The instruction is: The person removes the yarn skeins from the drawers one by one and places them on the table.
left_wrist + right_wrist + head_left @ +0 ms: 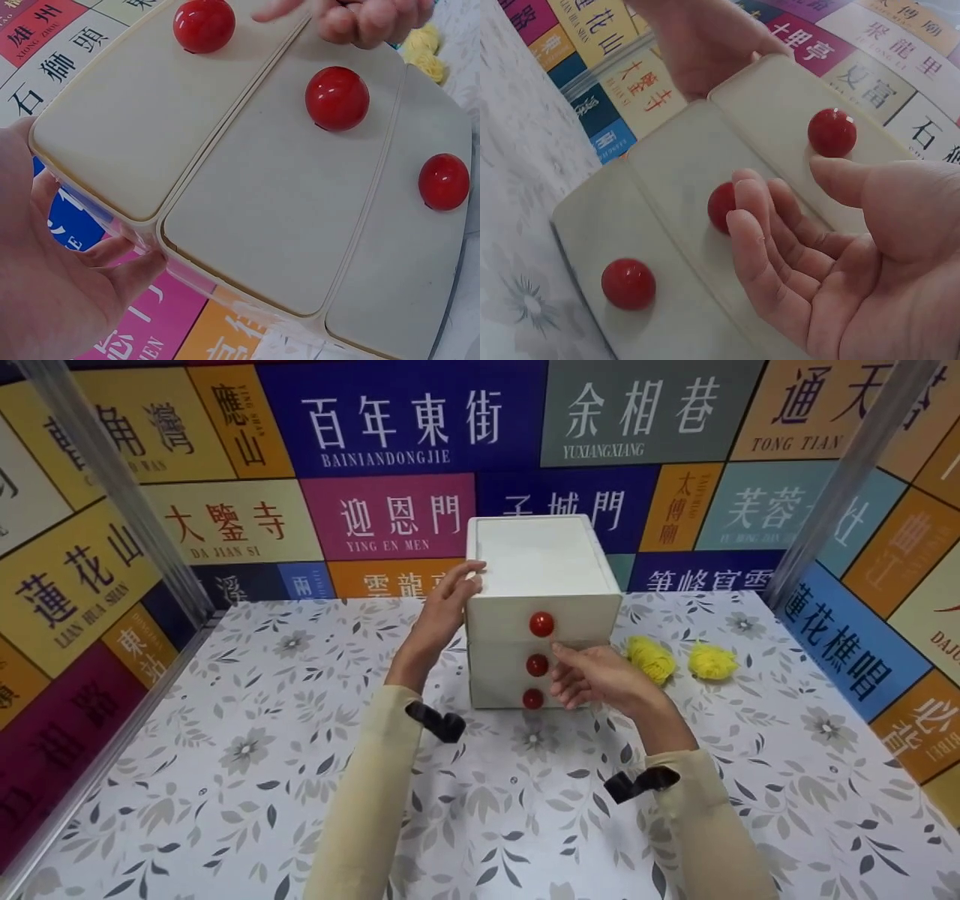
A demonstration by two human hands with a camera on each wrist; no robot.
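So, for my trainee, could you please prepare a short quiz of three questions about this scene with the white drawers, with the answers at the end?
1. How many red knobs are on the front of the white drawer unit?
2. Fill in: in the head view, the two yellow bundles lie to the ____ of the unit.
3. Where is the left hand, seen in the head view?
A) on a red knob
B) at the unit's left edge
C) on a yellow bundle

Key: 1. Three. 2. right. 3. B.
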